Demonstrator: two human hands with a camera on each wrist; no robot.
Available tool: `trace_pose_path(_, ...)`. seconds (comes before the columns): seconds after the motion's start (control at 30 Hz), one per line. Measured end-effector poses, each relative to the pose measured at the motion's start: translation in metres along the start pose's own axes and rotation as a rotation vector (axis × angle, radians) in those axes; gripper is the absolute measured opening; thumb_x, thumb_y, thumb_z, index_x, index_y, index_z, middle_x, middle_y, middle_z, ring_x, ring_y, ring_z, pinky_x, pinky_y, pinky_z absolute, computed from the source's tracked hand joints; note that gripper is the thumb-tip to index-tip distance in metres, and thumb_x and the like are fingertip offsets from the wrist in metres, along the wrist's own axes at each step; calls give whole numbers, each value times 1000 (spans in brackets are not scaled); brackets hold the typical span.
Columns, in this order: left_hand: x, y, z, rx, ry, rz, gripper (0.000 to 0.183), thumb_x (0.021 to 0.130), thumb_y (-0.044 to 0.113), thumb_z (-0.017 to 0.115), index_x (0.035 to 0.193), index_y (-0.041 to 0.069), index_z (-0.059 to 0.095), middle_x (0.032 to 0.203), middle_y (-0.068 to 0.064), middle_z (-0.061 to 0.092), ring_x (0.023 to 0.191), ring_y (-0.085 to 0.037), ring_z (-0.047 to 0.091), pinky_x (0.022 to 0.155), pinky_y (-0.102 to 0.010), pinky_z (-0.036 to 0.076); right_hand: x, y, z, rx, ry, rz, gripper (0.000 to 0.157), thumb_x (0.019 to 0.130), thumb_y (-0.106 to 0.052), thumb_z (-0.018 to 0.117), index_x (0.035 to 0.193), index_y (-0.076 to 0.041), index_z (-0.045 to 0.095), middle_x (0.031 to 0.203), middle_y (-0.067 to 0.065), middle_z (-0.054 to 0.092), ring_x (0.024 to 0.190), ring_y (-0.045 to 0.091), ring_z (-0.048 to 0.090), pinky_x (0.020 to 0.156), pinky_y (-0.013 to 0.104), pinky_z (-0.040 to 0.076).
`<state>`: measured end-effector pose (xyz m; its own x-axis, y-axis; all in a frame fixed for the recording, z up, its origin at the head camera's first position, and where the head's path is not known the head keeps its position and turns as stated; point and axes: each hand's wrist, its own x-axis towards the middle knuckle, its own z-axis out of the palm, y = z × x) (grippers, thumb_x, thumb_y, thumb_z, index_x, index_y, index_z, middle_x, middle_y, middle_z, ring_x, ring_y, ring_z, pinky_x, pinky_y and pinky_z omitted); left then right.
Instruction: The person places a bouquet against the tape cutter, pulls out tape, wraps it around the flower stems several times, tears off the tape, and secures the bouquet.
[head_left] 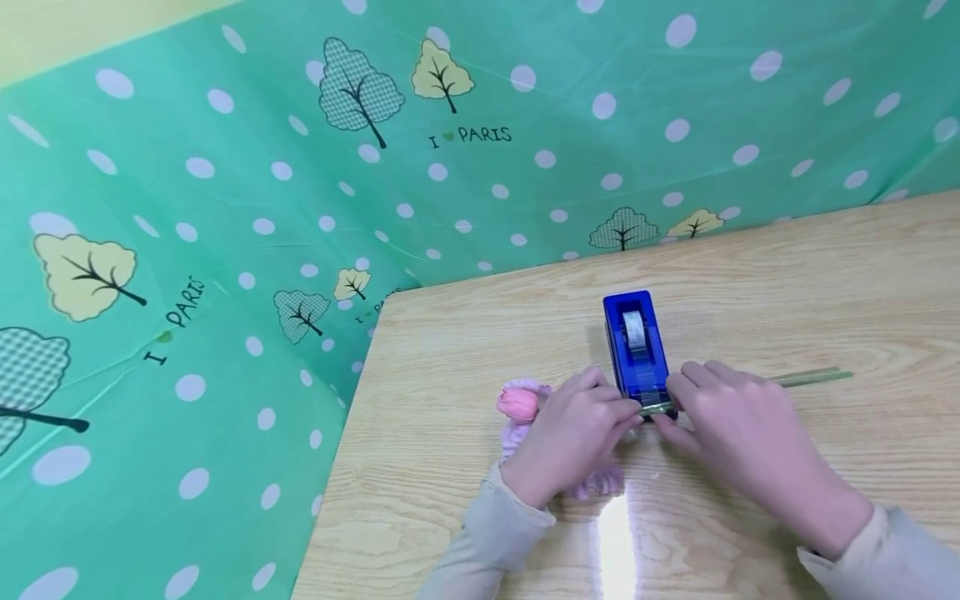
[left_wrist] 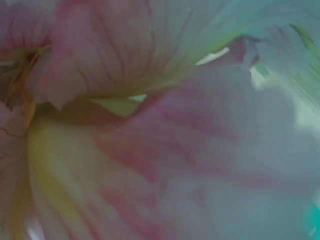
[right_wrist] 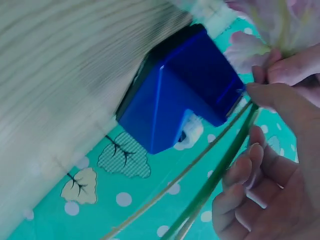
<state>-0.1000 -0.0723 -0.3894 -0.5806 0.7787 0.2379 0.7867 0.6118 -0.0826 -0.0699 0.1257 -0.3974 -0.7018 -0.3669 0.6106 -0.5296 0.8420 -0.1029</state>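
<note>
A blue tape dispenser (head_left: 647, 354) stands on the table with a roll of clear tape in it. My left hand (head_left: 577, 425) grips the flower stems just left of the dispenser's front end. A pink tulip (head_left: 517, 405) and ruffled pale lilac petals (head_left: 600, 482) show around that hand; in the left wrist view, pink-veined petals (left_wrist: 200, 130) fill the picture. At the dispenser's cutting end, my right hand (head_left: 738, 421) pinches the green stems (right_wrist: 220, 170) between thumb and fingers. Beyond it the stem ends (head_left: 817, 377) stick out to the right.
The wood-grain table (head_left: 862, 292) runs out to the right, its left edge slanting down beside the flowers. Behind and to the left hangs a green dotted cloth (head_left: 480, 192) with printed trees. A bright glare lies on the table between the forearms.
</note>
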Motion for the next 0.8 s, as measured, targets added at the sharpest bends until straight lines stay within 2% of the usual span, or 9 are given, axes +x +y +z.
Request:
trace_pose_path(0.13,-1,-1,-2,-7,-5,6,17,93,32,69,105,23,78,97,13,75,83,-5,48,79,-15,41,0,2,2,-9,21,-48,28,77,-34,66,78,-6,63,72,6,59,61,22,51,47,35,47)
trace_pose_path(0.27,0,0,-1,36,-4,21,16,93,33,69,103,24,78,97,14,75,83,-5,47,77,-15,40,0,1,6,-32,12,-66,22,76,-28,62,75,-5,60,74,8,59,65,25,51,54,40,49)
trace_pose_path(0.47,2,2,2,103,20,58,12,92,34,70,96,26,77,91,16,75,79,-5,49,77,-15,39,0,-1,11,-27,8,-63,17,69,-19,71,67,-8,58,65,4,57,58,21,48,48,36,45)
trace_pose_path(0.8,4,2,4,81,27,55,17,93,35,69,103,25,77,96,14,75,80,-4,50,78,-14,41,1,-4,15,-41,55,-71,10,70,-10,66,66,-5,58,62,5,56,54,18,41,45,30,34)
